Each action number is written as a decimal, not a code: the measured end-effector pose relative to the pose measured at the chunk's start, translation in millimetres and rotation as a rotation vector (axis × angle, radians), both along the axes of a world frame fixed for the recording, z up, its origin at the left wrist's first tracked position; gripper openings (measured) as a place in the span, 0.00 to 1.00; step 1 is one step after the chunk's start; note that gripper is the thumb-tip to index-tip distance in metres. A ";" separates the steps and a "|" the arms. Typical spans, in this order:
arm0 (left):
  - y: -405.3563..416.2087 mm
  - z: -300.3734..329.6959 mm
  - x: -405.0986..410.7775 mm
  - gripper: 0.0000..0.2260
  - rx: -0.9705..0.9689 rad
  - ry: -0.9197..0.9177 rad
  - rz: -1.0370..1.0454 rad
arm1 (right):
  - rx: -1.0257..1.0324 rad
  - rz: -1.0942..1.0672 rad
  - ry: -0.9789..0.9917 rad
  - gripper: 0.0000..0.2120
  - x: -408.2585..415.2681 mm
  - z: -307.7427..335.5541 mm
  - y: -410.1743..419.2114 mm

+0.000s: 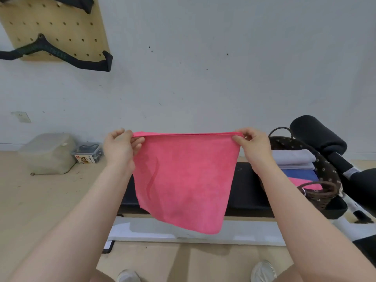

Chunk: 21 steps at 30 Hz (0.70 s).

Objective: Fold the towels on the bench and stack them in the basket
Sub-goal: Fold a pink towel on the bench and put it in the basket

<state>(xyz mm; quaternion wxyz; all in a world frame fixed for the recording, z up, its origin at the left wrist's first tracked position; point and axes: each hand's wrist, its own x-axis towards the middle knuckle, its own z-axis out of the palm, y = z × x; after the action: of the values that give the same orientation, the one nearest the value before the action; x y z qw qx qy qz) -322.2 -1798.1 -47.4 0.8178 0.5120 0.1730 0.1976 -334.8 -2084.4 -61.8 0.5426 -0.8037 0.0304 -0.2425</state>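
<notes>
A pink towel (183,180) hangs in the air above the black bench (248,192), doubled over along its top edge. My left hand (120,147) pinches the top left corner and my right hand (254,145) pinches the top right corner, stretching the edge flat. The towel's lower part droops toward me and hides the middle of the bench. At the right end of the bench stands a dark woven basket (323,192) holding folded towels: grey (291,158) on top, blue (301,175) under it, pink (301,183) lowest.
The bench has a white frame (195,231) and black roller pads (317,133) at the right. On the floor to the left stand a cloudy plastic bin (48,153) and a small clear box (89,152). A pegboard (55,27) with black handles hangs on the wall. My shoes (262,271) are below.
</notes>
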 end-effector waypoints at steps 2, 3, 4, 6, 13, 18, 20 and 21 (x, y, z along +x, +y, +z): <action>-3.0 0.6 22.5 0.07 -0.007 -0.001 -0.055 | 0.024 -0.038 -0.006 0.04 29.0 3.6 -0.3; -5.1 1.7 33.2 0.05 0.004 -0.006 -0.086 | 0.036 -0.043 -0.020 0.04 42.3 7.3 -0.3; -6.7 4.4 43.3 0.04 0.021 -0.015 -0.111 | 0.035 -0.048 -0.032 0.04 55.2 10.9 -1.3; -10.0 14.7 62.8 0.05 0.053 -0.065 -0.143 | 0.014 -0.061 -0.063 0.05 75.6 20.1 -5.4; -11.3 13.2 98.7 0.07 0.203 -0.156 -0.347 | 0.123 -0.028 -0.146 0.08 88.3 30.7 -24.1; -7.9 -80.8 87.8 0.07 0.576 0.245 -0.477 | -0.051 0.042 0.113 0.10 61.9 -47.8 -39.1; -5.8 -112.5 72.3 0.04 0.578 0.342 -0.526 | -0.191 0.060 0.250 0.05 45.0 -87.8 -49.1; -4.6 -125.3 65.0 0.02 0.588 0.366 -0.531 | -0.251 0.073 0.315 0.02 35.7 -105.3 -52.6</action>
<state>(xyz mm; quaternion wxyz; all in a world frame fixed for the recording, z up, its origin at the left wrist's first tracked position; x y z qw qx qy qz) -257.2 -1802.7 -172.7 0.6155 0.7764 0.1139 -0.0729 -299.1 -2137.0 -167.1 0.4353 -0.8935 0.0551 -0.0958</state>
